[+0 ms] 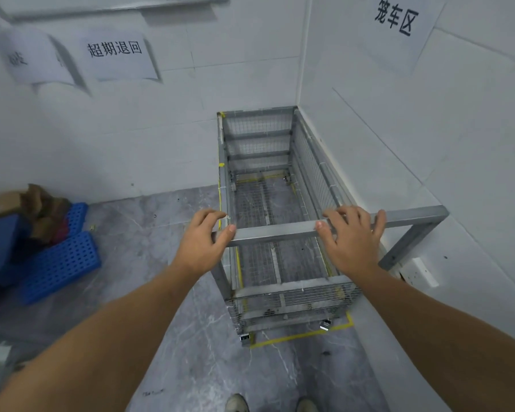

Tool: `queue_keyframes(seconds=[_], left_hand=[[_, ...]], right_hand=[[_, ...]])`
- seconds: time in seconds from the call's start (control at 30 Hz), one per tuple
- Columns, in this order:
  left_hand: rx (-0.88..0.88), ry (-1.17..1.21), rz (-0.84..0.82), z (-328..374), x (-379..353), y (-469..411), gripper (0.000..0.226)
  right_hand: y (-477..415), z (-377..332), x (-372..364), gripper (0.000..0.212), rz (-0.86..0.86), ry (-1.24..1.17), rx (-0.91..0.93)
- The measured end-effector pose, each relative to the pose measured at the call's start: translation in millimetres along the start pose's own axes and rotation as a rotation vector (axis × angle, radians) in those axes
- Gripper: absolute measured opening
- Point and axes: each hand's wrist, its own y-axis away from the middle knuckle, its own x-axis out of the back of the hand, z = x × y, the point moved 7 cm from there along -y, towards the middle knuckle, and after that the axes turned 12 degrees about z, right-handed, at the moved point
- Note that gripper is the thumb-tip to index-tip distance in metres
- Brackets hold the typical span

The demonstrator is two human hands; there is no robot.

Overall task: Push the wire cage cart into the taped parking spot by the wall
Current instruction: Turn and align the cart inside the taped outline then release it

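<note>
The wire cage cart (275, 232), grey metal bars with mesh sides and small castors, stands in the room corner with its long right side along the wall. Yellow floor tape (295, 336) runs along its near end and left side, and the castors sit at or inside that line. My left hand (204, 242) curls over the near top bar's left corner, thumb on the near face and fingers on top. My right hand (351, 239) lies on the same bar's right part with its fingers spread flat over it, not wrapped around.
A grey bar frame (414, 217) juts from the cart's top towards the right wall. Blue perforated crates (60, 263) and a cardboard box (0, 202) lie on the floor at left. Paper signs (396, 17) hang on the walls. A white wall fitting (422, 270) sits low on the right.
</note>
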Motion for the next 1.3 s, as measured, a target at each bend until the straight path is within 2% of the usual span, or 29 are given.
queue_keyframes(seconds=[0.17,0.37,0.6,0.73,0.87,1.2,1.3], left_hand=[[0.017,0.017,0.019,-3.2,-1.5,-0.2,0.047],[-0.151,0.111,-0.024,-2.2,-1.8,-5.4,0.042],[-0.334,0.237,-0.184,-0.6,-4.4,-8.7,0.039],[-0.42,0.271,-0.258,1.1,-3.9,-8.2,0.045],[-0.505,0.323,-0.271,4.1,-4.2,-11.6,0.043],[-0.499,0.333,-0.18,13.3,-12.2,-12.7,0.035],[-0.477,0.327,-0.159,18.8,-14.9,-12.2,0.035]], right_hand=[[1.4,0.2,-1.0,0.04,0.044,0.006,-0.008],[8.7,-8.5,-1.8,0.033,0.167,0.011,-0.126],[28.6,-35.9,-4.7,0.062,0.238,-0.102,-0.482],[40.7,-56.1,-11.1,0.078,0.169,-0.133,-0.594],[41.0,-57.9,-9.2,0.083,0.129,-0.153,-0.625],[36.2,-42.5,-9.2,0.067,-0.021,-0.034,-0.604],[30.0,-31.8,-4.4,0.062,0.009,-0.026,-0.582]])
